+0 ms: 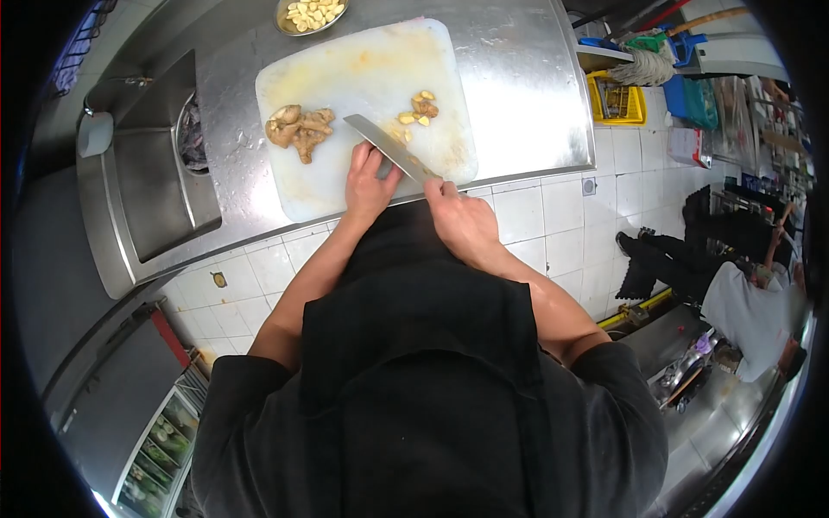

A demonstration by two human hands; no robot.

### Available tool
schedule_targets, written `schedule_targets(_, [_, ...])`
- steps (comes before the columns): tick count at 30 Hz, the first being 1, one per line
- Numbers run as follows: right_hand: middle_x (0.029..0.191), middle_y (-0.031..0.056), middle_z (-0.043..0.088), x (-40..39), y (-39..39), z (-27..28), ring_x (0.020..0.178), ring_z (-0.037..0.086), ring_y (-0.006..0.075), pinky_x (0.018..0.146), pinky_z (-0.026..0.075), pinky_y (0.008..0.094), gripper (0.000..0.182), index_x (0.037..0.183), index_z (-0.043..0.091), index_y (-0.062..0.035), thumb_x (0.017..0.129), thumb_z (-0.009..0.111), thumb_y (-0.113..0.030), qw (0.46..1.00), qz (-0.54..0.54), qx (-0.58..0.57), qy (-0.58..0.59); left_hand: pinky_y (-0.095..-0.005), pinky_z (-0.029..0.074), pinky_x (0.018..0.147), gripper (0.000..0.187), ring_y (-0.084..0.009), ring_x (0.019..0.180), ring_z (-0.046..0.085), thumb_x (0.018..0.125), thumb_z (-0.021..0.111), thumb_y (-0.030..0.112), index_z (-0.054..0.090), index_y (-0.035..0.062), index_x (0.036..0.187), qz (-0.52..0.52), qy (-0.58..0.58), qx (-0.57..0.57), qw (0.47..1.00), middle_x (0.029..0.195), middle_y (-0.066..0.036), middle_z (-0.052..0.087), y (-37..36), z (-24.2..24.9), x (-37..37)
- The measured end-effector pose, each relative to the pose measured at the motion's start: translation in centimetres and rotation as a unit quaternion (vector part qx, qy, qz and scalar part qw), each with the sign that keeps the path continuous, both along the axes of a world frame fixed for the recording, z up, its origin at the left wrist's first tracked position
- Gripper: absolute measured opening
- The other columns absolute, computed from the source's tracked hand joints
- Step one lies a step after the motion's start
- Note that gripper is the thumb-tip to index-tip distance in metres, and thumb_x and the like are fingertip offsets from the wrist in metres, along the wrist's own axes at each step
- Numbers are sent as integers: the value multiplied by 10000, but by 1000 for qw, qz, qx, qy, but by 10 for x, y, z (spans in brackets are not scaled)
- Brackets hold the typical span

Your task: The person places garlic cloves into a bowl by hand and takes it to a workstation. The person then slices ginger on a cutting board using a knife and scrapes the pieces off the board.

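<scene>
On a white cutting board (363, 73) at the near edge of the steel counter, my right hand (462, 223) is wrapped round the handle of a broad knife (386, 148). The blade points up and to the left across the board. My left hand (371, 186) is closed beside the blade, its fingertips bent at the knife's near side; what they hold, if anything, is hidden. Knobbly ginger root (300, 129) lies on the board's left. Pale cut pieces and a brown-skinned bit of ginger (423, 105) lie to the right, beyond the blade.
A metal bowl of peeled cloves (313, 15) stands behind the board. To the left is a steel sink (155, 181). A yellow basket (617, 97) is right of the counter (527, 95). Another person (747, 306) is at the far right, near metal equipment.
</scene>
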State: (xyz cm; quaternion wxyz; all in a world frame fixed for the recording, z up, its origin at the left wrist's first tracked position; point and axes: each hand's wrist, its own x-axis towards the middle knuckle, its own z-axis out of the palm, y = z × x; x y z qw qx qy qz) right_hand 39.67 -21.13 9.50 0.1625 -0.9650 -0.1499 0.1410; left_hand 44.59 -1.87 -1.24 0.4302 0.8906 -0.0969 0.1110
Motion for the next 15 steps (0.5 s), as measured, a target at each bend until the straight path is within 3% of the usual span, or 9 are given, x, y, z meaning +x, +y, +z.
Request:
schedule_targets(6, [853, 212, 721, 46, 3, -16, 755, 742, 414, 650, 594, 529, 227, 1166, 562, -11, 954, 567, -91, 999, -12, 38, 34, -421, 571, 916, 351, -339, 1116, 667, 802, 852, 63, 728, 7, 1126, 14, -27, -7, 1000, 1204, -139, 676, -4, -1, 0])
schedule_targets(8, [826, 244, 708, 66, -12, -4, 789, 692, 491, 695, 544, 599, 135, 1096, 541, -36, 977, 561, -98, 988, -7, 90, 125, -422, 572, 909, 345, -336, 1099, 681, 809, 859, 59, 728, 11, 1125, 14, -30, -11, 999, 1190, -136, 687, -3, 1, 1])
schedule_targets(12, [835, 295, 685, 73, -27, -8, 850, 664, 524, 745, 508, 587, 147, 1080, 553, -5, 997, 552, -126, 968, -33, 173, 180, -417, 576, 898, 327, -326, 1079, 686, 817, 863, 68, 727, 19, 1110, 15, -43, -1, 999, 1179, -123, 687, -3, -4, 1])
schedule_targets(15, [896, 301, 709, 83, -18, -41, 896, 685, 514, 802, 532, 591, 191, 1113, 599, 7, 991, 547, -130, 964, -15, 229, 138, -416, 576, 894, 327, -326, 1069, 689, 815, 867, 67, 724, 22, 1105, 14, -45, -4, 999, 1178, -125, 688, -3, -2, 2])
